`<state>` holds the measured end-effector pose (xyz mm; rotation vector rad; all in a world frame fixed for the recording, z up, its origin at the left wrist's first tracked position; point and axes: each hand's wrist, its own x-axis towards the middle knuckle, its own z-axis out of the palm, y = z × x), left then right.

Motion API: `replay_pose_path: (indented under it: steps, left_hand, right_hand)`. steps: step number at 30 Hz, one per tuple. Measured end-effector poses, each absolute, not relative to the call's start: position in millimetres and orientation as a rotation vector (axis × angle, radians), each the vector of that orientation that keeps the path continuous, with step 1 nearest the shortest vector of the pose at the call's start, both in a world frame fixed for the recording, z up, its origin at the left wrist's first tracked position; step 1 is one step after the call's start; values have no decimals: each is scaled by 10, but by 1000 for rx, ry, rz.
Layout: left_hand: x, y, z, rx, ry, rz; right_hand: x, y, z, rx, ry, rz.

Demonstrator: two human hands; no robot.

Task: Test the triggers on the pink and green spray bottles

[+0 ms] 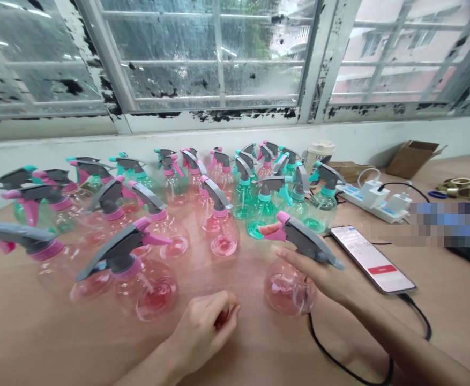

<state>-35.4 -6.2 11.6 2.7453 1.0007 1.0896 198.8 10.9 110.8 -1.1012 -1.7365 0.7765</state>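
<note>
My right hand (311,268) is closed round the neck of a clear pink spray bottle (289,292), just below its grey and pink trigger head (305,238). The bottle stands upright on the table, and its collar is hidden by the fingers. Low in the middle, my left hand (208,327) rests on the table with its fingers curled in to the thumb; nothing shows in it. To its left is another pink spray bottle (150,289), apart from the hand. Further back stands a pink spray bottle (222,236) between the two hands.
Several more pink and green spray bottles (262,214) crowd the table's left and back. At right lie a phone (373,260) on a black cable (331,354), a power strip (379,203), tape rolls (457,187) and a cardboard box (411,158). A cup (319,155) stands by the wall.
</note>
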Motion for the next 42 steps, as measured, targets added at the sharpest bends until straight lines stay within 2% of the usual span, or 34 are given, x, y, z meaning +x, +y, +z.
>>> replay_pose_path:
  steps: [8,26,42]
  left_hand:
    - [-353,-63,106,2732,997,1088]
    - [-344,-66,117,2719,1027,1089]
    - [-347,-55,112,2698,1012,1067]
  right_hand:
    - [2019,129,938,-1127,-1694,757]
    - [2003,110,933,-1011,-1647,837]
    - [2013,72,995,-1101,-1699,691]
